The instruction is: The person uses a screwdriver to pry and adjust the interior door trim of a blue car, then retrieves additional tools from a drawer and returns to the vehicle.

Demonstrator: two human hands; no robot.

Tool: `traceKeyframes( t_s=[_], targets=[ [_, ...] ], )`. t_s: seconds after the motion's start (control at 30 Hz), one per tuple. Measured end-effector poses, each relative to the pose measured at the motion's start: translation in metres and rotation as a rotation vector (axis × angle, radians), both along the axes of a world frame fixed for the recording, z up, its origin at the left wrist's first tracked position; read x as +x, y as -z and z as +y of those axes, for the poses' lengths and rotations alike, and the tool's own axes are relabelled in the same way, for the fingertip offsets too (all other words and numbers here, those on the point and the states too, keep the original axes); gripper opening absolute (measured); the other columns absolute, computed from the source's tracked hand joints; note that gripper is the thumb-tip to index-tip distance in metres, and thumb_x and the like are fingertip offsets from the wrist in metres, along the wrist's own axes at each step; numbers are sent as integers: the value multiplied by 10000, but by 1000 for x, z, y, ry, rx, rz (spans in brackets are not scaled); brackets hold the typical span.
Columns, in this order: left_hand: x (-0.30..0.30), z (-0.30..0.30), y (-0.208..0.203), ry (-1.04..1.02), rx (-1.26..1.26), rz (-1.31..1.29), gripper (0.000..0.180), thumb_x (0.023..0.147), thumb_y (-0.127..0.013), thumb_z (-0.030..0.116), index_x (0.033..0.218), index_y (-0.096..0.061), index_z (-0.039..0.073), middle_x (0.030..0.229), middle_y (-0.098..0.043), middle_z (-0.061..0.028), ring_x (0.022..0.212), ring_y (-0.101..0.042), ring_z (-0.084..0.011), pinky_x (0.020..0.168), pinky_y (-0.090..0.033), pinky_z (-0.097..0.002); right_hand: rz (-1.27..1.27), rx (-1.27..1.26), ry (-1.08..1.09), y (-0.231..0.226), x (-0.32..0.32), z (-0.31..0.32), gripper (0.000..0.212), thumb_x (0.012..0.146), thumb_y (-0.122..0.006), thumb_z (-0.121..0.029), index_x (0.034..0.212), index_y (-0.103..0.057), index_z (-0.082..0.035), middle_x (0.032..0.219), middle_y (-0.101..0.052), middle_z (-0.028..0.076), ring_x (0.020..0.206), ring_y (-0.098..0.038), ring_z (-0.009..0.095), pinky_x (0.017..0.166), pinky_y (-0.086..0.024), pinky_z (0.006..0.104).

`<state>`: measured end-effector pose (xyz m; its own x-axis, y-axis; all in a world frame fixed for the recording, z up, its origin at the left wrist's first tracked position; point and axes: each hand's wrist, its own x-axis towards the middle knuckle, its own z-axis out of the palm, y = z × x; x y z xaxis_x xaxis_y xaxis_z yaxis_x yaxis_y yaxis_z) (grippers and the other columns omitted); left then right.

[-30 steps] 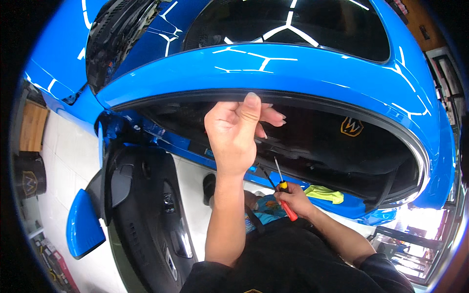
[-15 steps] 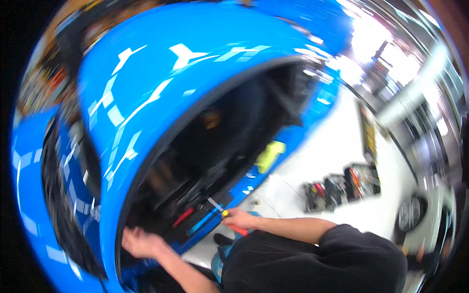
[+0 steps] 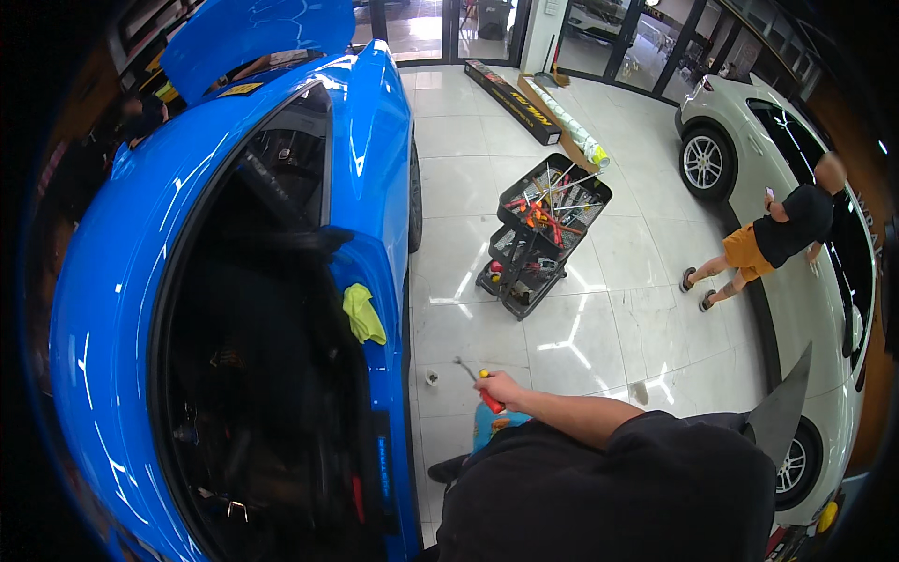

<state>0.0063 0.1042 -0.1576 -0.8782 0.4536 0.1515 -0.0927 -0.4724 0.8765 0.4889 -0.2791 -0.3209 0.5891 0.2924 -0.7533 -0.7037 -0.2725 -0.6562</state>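
Right hand (image 3: 506, 388) fingers wrapped round a red-and-yellow-handled, metal-shafted screwdriver (image 3: 487, 397), over glossy white floor tiles (image 3: 459, 328), just beside the glossy blue car door sill (image 3: 398, 398); careless leftward swing could scratch paint. Left hand out of frame, its fingers can't tell.

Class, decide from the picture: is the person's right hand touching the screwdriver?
Touching: the head view shows the right hand closed around the handle of the screwdriver.
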Motion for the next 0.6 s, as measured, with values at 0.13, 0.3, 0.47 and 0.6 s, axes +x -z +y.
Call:
traceKeyframes(
  t_s=[0.13,0.3,0.47,0.6],
  targets=[
    [21,12,-4,-174,11,-53,190,900,-655,240,748,-655,126,657,-607,-12,558,-534,-163,515,-453,-348,-135,-24,149,2,78,-42,154,876,-677,-149,913,-618,-12,737,-621,74,598,-585,172,556,-480,322],
    [60,-9,36,-82,42,-137,214,838,-661,227,653,-608,133,602,-578,-18,539,-517,-189,514,-447,-377,-553,-89,413,15,238,-111,165,833,-664,-136,925,-634,-2,735,-636,91,663,-616,175,569,-491,343],
    [156,-47,94,437,-130,-251,180,829,-608,224,668,-605,144,617,-601,-15,555,-558,-185,526,-472,-355,-401,64,760,42,417,-196,132,892,-630,-77,985,-634,18,817,-659,108,696,-660,227,599,-536,392],
    [179,-40,107,880,-161,-277,163,823,-566,222,680,-603,153,629,-620,-13,569,-591,-182,535,-491,-338,-219,-102,672,65,492,-195,190,873,-624,-64,1018,-633,58,887,-665,159,759,-679,277,622,-549,454]
  ],
)
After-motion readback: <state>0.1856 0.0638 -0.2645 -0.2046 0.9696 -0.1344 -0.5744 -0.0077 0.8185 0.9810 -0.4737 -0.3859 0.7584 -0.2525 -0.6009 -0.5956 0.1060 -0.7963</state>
